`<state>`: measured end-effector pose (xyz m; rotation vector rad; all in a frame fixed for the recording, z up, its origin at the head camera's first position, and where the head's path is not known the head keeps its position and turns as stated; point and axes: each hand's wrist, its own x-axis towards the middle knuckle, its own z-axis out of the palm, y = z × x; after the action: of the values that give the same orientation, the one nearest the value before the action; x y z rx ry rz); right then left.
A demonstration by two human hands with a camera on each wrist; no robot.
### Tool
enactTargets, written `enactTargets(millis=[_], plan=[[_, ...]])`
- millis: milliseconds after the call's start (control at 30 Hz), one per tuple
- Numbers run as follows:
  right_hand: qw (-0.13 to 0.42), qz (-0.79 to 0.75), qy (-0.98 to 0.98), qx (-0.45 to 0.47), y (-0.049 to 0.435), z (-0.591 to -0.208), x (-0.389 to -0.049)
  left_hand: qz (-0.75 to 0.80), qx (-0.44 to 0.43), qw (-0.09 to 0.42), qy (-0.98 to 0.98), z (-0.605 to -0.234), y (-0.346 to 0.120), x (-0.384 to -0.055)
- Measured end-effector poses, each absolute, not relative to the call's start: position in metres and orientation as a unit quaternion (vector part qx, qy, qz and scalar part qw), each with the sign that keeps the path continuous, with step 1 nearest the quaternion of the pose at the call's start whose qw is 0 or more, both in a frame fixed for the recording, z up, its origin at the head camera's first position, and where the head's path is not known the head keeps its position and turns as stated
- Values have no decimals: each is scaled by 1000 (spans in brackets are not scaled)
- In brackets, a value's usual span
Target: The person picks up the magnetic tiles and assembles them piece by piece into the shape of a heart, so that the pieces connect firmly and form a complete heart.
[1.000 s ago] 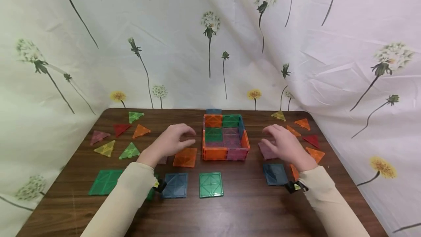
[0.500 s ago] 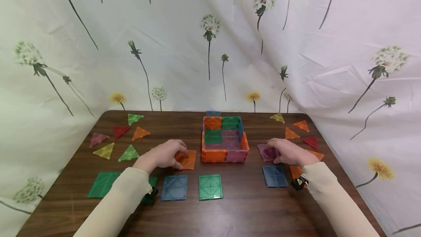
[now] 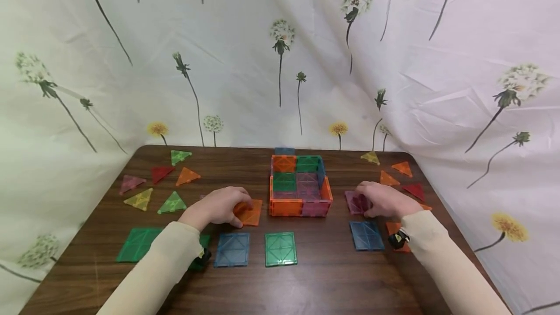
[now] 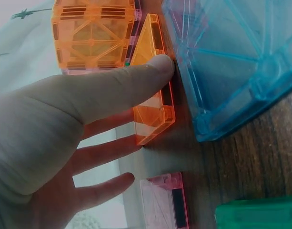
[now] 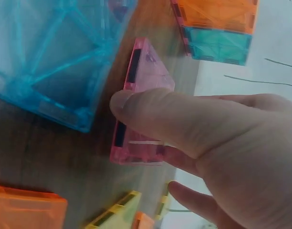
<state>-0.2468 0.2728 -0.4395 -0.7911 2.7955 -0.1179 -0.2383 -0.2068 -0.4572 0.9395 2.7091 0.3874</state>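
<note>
My left hand (image 3: 216, 206) pinches an orange translucent square magnetic tile (image 3: 253, 214) lying on the table. In the left wrist view the thumb presses the near edge of this orange tile (image 4: 154, 118), fingers reaching to its far side. On the other side, my right hand (image 3: 386, 200) pinches a purple square magnetic tile (image 3: 352, 203). The right wrist view has the thumb on the edge of this pinkish-purple tile (image 5: 148, 71), with its fingertips partly hidden. Between the hands stands an open-topped box of magnetic tiles (image 3: 285, 207), orange and purple in front, apart from both hands.
Nearer me lie a blue tile (image 3: 232, 250), a green tile (image 3: 281, 249) and another blue tile (image 3: 366, 236). A large green tile (image 3: 138, 245) is at the left. Triangle tiles, such as a red one (image 3: 162, 174) and a yellow one (image 3: 370, 157), are scattered both sides. A floral cloth (image 3: 245, 62) hangs behind.
Both hands have come down from above the table onto the tiles. The left now pinches the orange tile and the right the purple one. Over the last half second they barely move.
</note>
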Motion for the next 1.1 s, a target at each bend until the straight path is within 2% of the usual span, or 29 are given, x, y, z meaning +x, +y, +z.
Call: enactTargets(millis=[100, 233, 400, 600, 700, 1100], plan=[[86, -38, 958, -272, 272, -429, -249, 116, 333, 118, 928, -458, -209, -238], [17, -54, 960, -276, 271, -409, -256, 104, 346, 110, 926, -456, -209, -240], [-48, -83, 957, -275, 257, -385, -267, 119, 330, 91, 932, -446, -217, -247], [-27, -144, 947, -286, 230, -376, -276, 151, 324, -9, 934, -423, -220, -268], [-14, -163, 940, -300, 219, -379, -284, 185, 328, -39, 926, -412, -207, -279], [23, -202, 924, -324, 193, -393, -307, 228, 338, 4, 913, -401, -142, -312]])
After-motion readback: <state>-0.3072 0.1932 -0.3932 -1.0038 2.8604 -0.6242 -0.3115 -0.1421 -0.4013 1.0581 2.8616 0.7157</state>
